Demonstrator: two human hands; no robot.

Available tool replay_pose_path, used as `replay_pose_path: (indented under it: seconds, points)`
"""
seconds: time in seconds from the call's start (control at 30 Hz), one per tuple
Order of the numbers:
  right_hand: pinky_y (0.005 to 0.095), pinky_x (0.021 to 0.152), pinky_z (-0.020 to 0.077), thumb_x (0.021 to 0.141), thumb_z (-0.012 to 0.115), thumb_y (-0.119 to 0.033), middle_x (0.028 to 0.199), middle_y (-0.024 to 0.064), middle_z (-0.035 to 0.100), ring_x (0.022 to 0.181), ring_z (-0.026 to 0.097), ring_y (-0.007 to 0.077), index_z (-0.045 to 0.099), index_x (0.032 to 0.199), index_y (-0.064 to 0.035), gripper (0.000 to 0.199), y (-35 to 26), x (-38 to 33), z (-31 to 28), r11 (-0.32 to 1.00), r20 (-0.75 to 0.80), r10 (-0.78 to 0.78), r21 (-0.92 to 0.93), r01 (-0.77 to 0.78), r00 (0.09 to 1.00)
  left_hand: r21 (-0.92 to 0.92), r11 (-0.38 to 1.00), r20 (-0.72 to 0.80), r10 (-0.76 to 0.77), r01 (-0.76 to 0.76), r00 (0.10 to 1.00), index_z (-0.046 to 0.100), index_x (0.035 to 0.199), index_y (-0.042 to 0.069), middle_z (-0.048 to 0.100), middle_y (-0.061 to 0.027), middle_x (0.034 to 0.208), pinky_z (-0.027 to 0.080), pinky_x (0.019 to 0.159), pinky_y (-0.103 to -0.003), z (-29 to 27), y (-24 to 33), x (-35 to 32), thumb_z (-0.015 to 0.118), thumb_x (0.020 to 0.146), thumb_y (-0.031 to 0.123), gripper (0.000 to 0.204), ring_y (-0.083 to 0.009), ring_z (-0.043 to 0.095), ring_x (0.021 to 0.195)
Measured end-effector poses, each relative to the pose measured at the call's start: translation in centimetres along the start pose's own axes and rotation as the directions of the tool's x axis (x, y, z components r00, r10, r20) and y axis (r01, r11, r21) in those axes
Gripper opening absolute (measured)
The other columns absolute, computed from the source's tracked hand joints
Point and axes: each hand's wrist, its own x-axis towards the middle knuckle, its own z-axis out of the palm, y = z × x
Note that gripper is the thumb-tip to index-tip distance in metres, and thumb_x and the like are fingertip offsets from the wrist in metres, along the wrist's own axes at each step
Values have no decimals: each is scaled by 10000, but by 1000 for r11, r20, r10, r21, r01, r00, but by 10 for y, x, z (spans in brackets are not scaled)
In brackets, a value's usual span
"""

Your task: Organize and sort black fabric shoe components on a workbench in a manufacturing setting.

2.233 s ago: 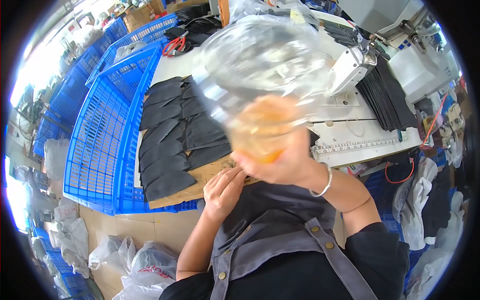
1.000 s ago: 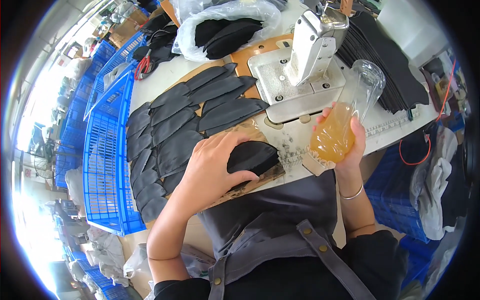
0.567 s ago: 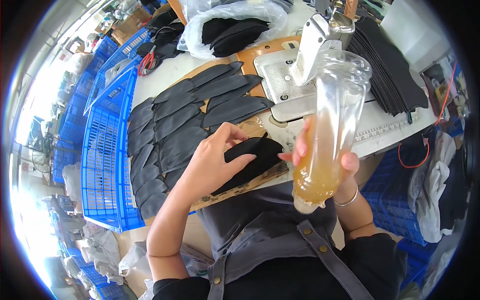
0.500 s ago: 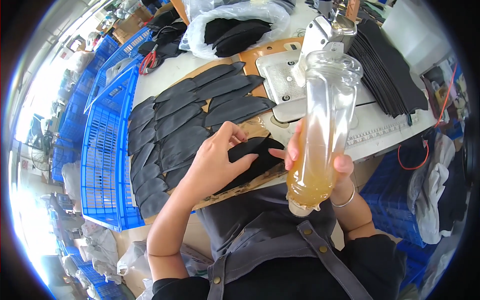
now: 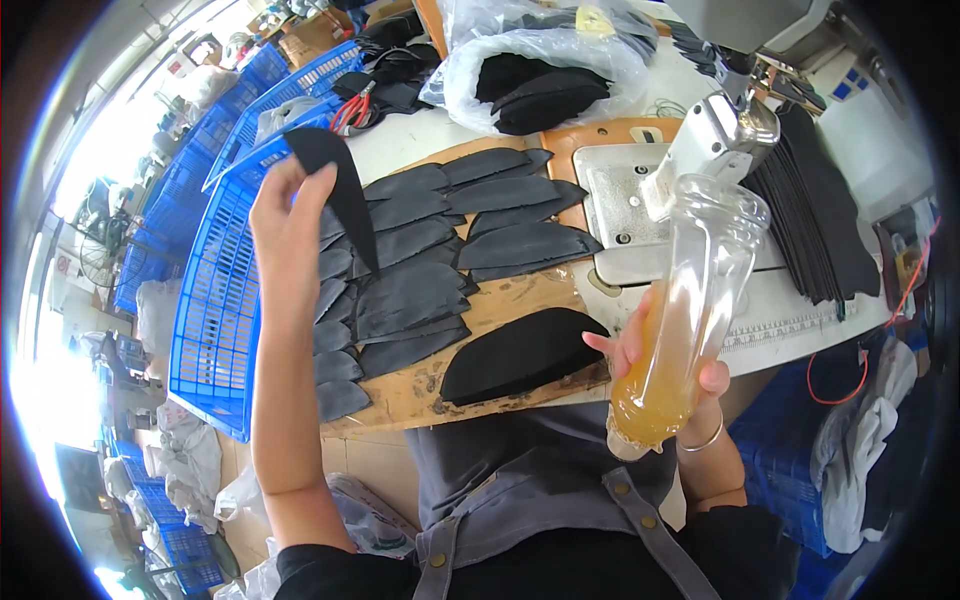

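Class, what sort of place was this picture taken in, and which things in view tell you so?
Probably a sewing workshop: a white sewing machine on the table, rows of cut black fabric pieces, and blue plastic crates alongside.

Left hand (image 5: 288, 215) raised, fingers pinched; right hand (image 5: 660, 360) clenched, upright.

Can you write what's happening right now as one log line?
left hand: lifts black fabric piece | right hand: holds clear bottle of amber liquid | wooden board: rows of black pieces
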Motion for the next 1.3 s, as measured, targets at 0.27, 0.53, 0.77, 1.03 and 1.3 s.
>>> replay_pose_path:
  seconds: [0.27,0.53,0.77,1.03,1.3]
  points:
    - [512,1027,321,570,705,-373,851,143,549,825,611,295,385,1198,-39,780,-1,-8,-10,982,44,-50,187,41,998,573,562,255,570,-596,782,557,727,33,528,-183,1105,350,904,-440,115,-91,56,587,659,147,135,-333,458,1066]
    - [513,1020,339,576,703,-389,852,138,550,833,614,296,393,1184,-27,773,-12,-14,-24,983,-44,-80,159,86,996,530,653,469,305,-540,829,596,737,67,500,-153,1173,316,950,-436,143,-106,42,678,655,246,214,-316,413,1143]
    - [510,1006,363,586,703,-405,854,133,546,828,612,292,395,1175,-23,766,-12,-14,-14,989,-74,-95,109,103,993,516,662,531,251,-544,809,585,798,67,571,-122,1069,344,942,-403,122,-100,50,680,749,280,239,-290,478,1086]
    - [459,925,435,662,665,-448,931,130,508,887,563,254,363,1231,-27,770,-24,-13,14,941,-175,-238,-285,182,956,232,863,688,180,-448,703,597,882,30,596,-132,778,465,664,-371,31,1,-32,629,794,204,197,-293,586,736]
    - [398,837,473,742,698,-189,1072,138,519,970,551,258,345,1287,-40,666,8,42,75,689,81,-426,-616,382,901,281,705,472,489,-651,733,644,947,43,628,-72,904,492,733,-341,-16,-44,-173,701,703,107,259,-225,608,781]
